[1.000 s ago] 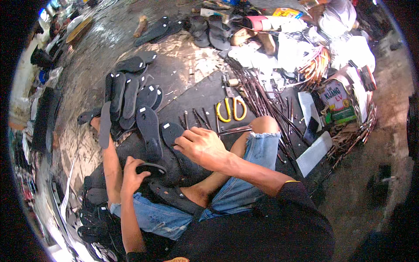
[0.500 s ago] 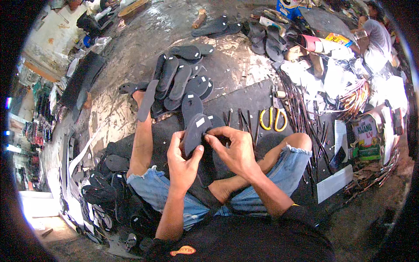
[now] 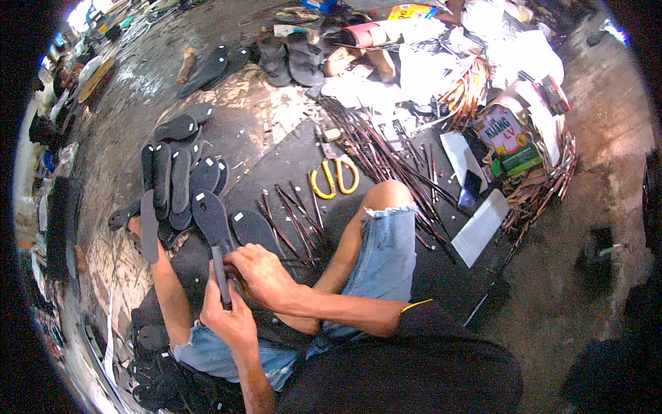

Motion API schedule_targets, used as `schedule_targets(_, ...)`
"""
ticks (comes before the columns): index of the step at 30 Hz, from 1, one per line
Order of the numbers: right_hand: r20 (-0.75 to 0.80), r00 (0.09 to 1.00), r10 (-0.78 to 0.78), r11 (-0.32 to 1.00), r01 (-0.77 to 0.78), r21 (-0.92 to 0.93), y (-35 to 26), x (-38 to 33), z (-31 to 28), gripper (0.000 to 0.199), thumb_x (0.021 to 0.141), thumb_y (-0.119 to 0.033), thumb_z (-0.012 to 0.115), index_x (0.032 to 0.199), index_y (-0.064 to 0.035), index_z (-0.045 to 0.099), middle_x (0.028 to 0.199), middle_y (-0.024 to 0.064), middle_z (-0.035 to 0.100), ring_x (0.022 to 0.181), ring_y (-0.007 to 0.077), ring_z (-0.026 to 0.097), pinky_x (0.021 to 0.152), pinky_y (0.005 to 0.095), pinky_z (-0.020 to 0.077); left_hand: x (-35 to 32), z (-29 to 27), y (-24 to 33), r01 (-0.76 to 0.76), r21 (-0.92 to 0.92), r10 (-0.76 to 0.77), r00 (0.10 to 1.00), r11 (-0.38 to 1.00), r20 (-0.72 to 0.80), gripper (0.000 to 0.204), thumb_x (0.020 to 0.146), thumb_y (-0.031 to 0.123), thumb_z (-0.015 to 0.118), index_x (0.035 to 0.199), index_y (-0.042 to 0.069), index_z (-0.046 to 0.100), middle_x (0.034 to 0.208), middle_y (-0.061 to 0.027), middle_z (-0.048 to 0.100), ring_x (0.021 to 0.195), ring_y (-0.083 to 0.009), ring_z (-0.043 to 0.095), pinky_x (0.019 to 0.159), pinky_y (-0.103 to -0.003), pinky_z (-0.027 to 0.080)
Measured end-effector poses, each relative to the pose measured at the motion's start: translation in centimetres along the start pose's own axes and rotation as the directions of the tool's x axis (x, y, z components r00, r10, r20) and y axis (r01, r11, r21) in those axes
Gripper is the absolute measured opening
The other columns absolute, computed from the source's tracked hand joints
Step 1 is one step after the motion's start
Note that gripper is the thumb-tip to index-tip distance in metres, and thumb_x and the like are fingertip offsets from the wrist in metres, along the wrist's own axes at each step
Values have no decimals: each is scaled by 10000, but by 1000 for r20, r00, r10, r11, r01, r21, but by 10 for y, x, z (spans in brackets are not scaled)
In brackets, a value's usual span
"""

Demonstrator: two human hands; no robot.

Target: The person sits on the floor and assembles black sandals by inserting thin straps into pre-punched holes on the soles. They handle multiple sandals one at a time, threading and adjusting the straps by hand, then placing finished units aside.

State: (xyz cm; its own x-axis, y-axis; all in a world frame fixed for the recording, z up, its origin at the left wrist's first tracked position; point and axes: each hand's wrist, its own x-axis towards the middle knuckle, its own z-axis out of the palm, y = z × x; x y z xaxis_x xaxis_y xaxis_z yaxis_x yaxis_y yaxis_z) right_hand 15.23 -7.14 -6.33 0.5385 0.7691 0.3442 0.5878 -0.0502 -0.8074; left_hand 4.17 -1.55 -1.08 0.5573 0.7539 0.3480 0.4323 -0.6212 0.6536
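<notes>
My left hand [image 3: 231, 319] grips a dark sandal sole [image 3: 221, 277], now upright and nearly edge-on to me, with the thumb along its side. My right hand [image 3: 261, 274] presses against the sole's other face with its fingers curled in. What those fingers pinch is hidden behind the hand. Just beyond lies a dark sole with a white tag [image 3: 210, 215], and a second tagged sole [image 3: 254, 228] rests to its right. A pile of similar soles [image 3: 181, 181] spreads farther left on the floor, by my left foot.
Yellow-handled scissors [image 3: 334, 181] and thin dark strips [image 3: 293, 221] lie on the black mat ahead. To the right are a longer bundle of strips [image 3: 386, 162], a white ridged panel [image 3: 480, 229] and a printed sack [image 3: 509, 141]. Paired black sandals [image 3: 303, 61] sit at the back.
The view has swung to the right. The sole has turned from showing its face to standing edge-on, and my right hand has shifted from its edge to against its face.
</notes>
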Motion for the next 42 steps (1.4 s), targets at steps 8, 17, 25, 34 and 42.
schedule_targets(8, 70, 997, 7, 1000, -7, 4, 8, 2, 4, 244, 902, -112, 721, 1121, -5, 703, 1026, 193, 708, 1020, 415, 683, 914, 509, 549, -5, -2, -8, 74, 20, -74, 997, 997, -2, 269, 1030, 71, 726, 1215, -124, 723, 990, -255, 783, 858, -335, 757, 814, -456, 566)
schedule_targets(17, 27, 998, 60, 995, -61, 75, 6, 7, -7, 182, 888, -88, 678, 1037, 12, 703, 1009, 238, 730, 1036, 432, 715, 943, 521, 575, 11, 2, -10, 58, 58, -65, 991, 997, 117, 344, 1014, 19, 692, 1318, -142, 691, 1147, -315, 780, 1030, -427, 791, 891, -473, 580)
schedule_targets(25, 53, 998, 18, 976, -30, 217, 30, 8, -29, 186, 911, -115, 699, 1051, 2, 734, 1048, 243, 761, 1039, 442, 742, 906, 534, 598, 12, 14, -2, 27, 55, -31, 997, 998, 71, 346, 1037, 81, 726, 1268, -174, 695, 1056, -325, 781, 878, -406, 766, 847, -477, 581)
schedule_targets(34, 177, 962, 207, 928, -250, 276, 11, 23, -94, 203, 1051, -151, 671, 1164, 5, 735, 1024, 266, 764, 981, 470, 760, 846, 503, 586, 32, -24, 13, -78, -181, 128, 951, 980, 281, 941, 838, 59, 853, 1674, 48, 422, 1515, -220, 599, 1391, -336, 597, 1156, -461, 495)
schedule_targets(42, -105, 984, -142, 948, 105, -300, 15, 42, -67, 324, 881, 16, 775, 1196, -56, 784, 1217, 190, 733, 989, 420, 746, 837, 477, 620, -6, 3, -19, 55, -152, -44, 996, 987, 75, 824, 719, -119, 725, 1518, 51, 619, 1323, -193, 617, 1278, -385, 595, 1160, -464, 476)
